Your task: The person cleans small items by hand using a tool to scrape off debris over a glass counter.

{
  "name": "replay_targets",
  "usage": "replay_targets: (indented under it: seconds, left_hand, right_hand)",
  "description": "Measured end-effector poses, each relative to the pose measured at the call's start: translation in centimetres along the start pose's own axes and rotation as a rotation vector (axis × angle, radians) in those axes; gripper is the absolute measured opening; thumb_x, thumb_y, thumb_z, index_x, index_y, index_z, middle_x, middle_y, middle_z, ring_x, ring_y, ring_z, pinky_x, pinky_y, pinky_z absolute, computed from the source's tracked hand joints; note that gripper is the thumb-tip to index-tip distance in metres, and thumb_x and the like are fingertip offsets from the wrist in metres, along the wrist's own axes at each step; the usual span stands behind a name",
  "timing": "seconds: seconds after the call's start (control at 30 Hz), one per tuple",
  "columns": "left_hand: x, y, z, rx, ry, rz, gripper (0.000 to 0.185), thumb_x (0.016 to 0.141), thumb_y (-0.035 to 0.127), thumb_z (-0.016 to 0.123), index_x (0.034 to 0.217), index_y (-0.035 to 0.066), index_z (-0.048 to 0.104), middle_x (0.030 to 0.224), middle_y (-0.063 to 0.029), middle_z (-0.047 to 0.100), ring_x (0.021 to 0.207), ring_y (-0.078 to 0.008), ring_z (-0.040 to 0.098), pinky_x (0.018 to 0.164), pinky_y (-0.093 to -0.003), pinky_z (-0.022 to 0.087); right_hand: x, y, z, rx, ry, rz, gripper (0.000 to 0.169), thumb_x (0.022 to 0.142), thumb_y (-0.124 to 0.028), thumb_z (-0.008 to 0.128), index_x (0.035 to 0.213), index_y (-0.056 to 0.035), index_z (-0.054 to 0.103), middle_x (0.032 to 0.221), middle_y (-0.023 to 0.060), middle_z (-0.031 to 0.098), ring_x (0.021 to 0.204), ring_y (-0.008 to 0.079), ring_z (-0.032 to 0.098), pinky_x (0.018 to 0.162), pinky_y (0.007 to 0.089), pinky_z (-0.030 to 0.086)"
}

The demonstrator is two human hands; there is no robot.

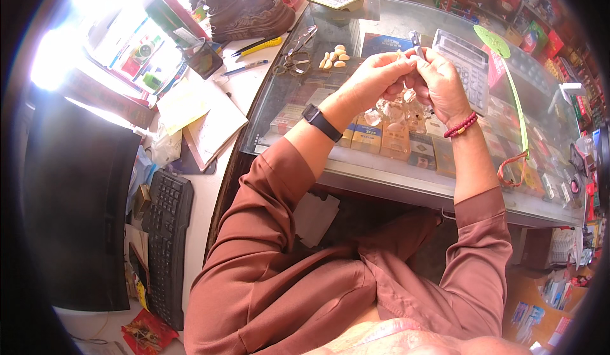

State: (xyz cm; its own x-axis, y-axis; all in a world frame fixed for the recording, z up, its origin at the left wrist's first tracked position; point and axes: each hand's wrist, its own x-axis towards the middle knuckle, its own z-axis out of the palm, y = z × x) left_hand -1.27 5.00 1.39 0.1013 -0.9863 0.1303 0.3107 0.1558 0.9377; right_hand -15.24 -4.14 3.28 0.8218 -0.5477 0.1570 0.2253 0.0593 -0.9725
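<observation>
Both hands meet above a glass display counter (329,157). My left hand (376,76) pinches a small pale piece, seemingly a garlic clove (399,53), mostly hidden by the fingers. In my right hand (441,81) is a small grey metal tool (416,44), its tip pointing away from me; whether it is a knife or a clipper is unclear. Directly below the hands lie papery garlic skins (393,111) with a few cloves among them. Several peeled garlic cloves (335,58) form a small group left of my left hand.
A calculator (464,69) lies right of my right hand, beside a green fly swatter (512,88). Glasses (302,45) and a beaded bracelet (298,63) rest at the left. The side desk holds a yellow cutter (259,46), pen cup (204,59), keyboard (164,245) and monitor (78,207).
</observation>
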Motion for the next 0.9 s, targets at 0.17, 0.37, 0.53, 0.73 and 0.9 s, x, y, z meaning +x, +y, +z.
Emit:
replay_targets:
  seconds: [0.17, 0.37, 0.53, 0.73, 0.9]
  left_hand:
    - [0.3, 0.0, 0.3, -0.021, 0.095, 0.006, 0.02, 0.094, 0.026, 0.057, 0.092, 0.007, 0.058, 0.072, 0.0018, 0.052, 0.052, -0.0032, 0.037, 0.045, -0.0182, 0.026]
    - [0.2, -0.1, 0.4, -0.099, 0.128, 0.03, 0.02, 0.094, 0.027, 0.057, 0.091, 0.008, 0.058, 0.069, 0.0033, 0.046, 0.053, -0.0036, 0.037, 0.045, -0.0185, 0.027]
    - [0.2, -0.4, 0.7, -0.059, 0.058, 0.037, 0.022, 0.096, 0.029, 0.056, 0.091, 0.008, 0.057, 0.07, 0.0055, 0.045, 0.055, -0.0021, 0.036, 0.045, -0.0177, 0.026]
    - [-0.1, -0.4, 1.4, 0.029, 0.131, 0.099, 0.021, 0.096, 0.027, 0.056, 0.089, 0.007, 0.059, 0.068, 0.0066, 0.047, 0.053, -0.0001, 0.036, 0.046, -0.016, 0.026]
    - [0.1, -0.7, 1.7, 0.159, 0.218, 0.149, 0.02, 0.096, 0.026, 0.057, 0.091, 0.006, 0.06, 0.069, 0.0061, 0.053, 0.053, 0.0012, 0.038, 0.046, -0.0154, 0.028]
  right_hand:
    - [-0.2, -0.6, 0.6, 0.061, 0.058, 0.026, 0.016, 0.096, -0.017, 0.05, 0.098, -0.0042, 0.058, 0.07, -0.0009, 0.055, 0.047, 0.0014, 0.038, 0.04, 0.0172, 0.028]
    - [0.2, 0.4, 0.1, 0.093, 0.056, 0.035, 0.016, 0.094, -0.02, 0.055, 0.095, -0.0044, 0.058, 0.069, -0.0022, 0.052, 0.049, 0.0027, 0.039, 0.04, 0.0184, 0.03]
    - [0.4, 1.4, 0.4, -0.309, 0.198, -0.174, 0.015, 0.095, -0.016, 0.053, 0.089, -0.0024, 0.057, 0.069, -0.0018, 0.054, 0.056, 0.0037, 0.045, 0.049, 0.0211, 0.038]
    - [0.3, 1.5, 1.0, -0.251, 0.257, -0.175, 0.016, 0.095, -0.015, 0.052, 0.087, -0.0016, 0.056, 0.067, -0.0013, 0.054, 0.056, 0.0041, 0.046, 0.05, 0.0221, 0.04]
    - [0.5, 2.0, 1.2, -0.06, 0.277, -0.076, 0.012, 0.094, -0.014, 0.049, 0.087, -0.0056, 0.055, 0.063, -0.0032, 0.049, 0.047, 0.0036, 0.043, 0.04, 0.0203, 0.033]
